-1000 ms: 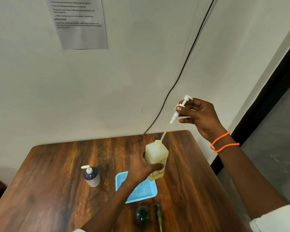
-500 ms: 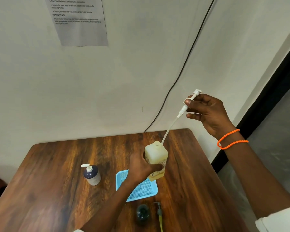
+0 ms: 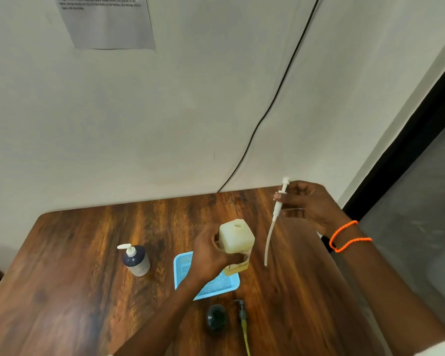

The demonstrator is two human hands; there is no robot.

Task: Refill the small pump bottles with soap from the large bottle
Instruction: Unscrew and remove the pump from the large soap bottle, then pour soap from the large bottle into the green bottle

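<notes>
The large square bottle [image 3: 238,240] of yellowish soap stands upright on the wooden table [image 3: 75,291], its mouth uncovered. My left hand [image 3: 211,253] grips its left side. My right hand [image 3: 311,204] holds the large bottle's white pump head [image 3: 278,209] in the air to the right of the bottle, the long tube hanging down free. A small dark pump bottle [image 3: 136,260] with a white pump stands at the left. A small dark green bottle [image 3: 217,320] stands uncapped near the front, its pump [image 3: 242,319] lying beside it.
A light blue mesh tray [image 3: 208,286] lies under my left forearm, beside the large bottle. A black cable [image 3: 275,98] runs down the wall to the table's back edge. A printed sheet [image 3: 108,21] is taped on the wall. The table's right edge is by a dark door frame.
My right hand has pulled the pump tube fully out of the large bottle and lowered it to the right. My left hand stays on the bottle.
</notes>
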